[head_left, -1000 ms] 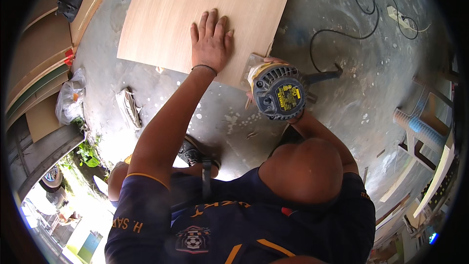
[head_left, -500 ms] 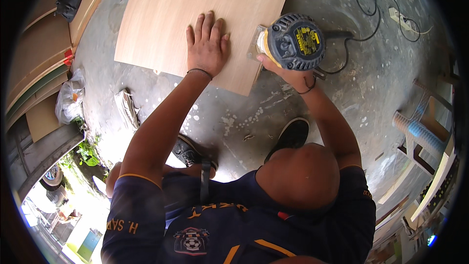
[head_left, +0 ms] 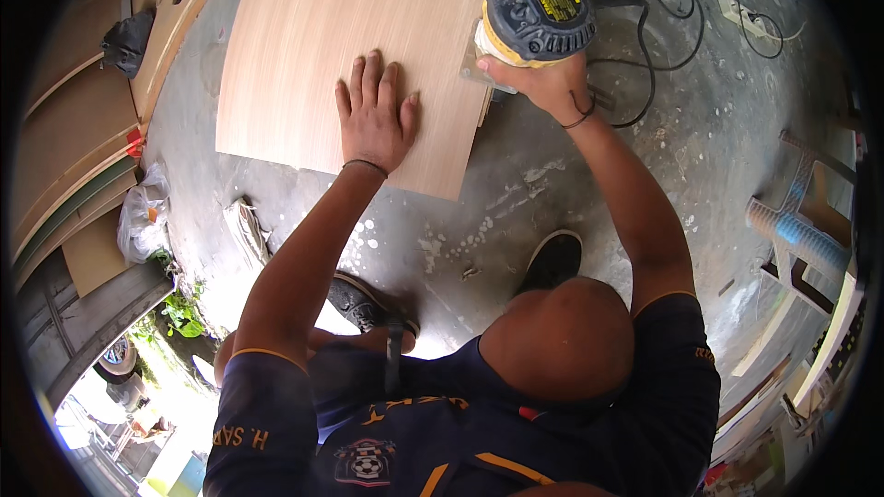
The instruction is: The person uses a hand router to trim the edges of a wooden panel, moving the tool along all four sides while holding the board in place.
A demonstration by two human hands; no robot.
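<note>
In the head view, a pale wood-grain flat board (head_left: 405,9) lies above the speckled grey concrete floor (head_left: 552,184). The left hand (head_left: 376,124) rests palm down on it, fingers slightly spread, near its lower edge. The right hand (head_left: 550,85) is wrapped around a black-and-yellow round-topped power tool (head_left: 539,18), whose clear flat base plate (head_left: 471,70) overlaps the board's right edge. A black cable (head_left: 652,74) loops across the floor toward a white oblong power strip (head_left: 744,17). By the floor's left edge, a crumpled clear plastic bag (head_left: 140,232) holds something orange; a black plastic bag's (head_left: 127,43) contents are hidden.
</note>
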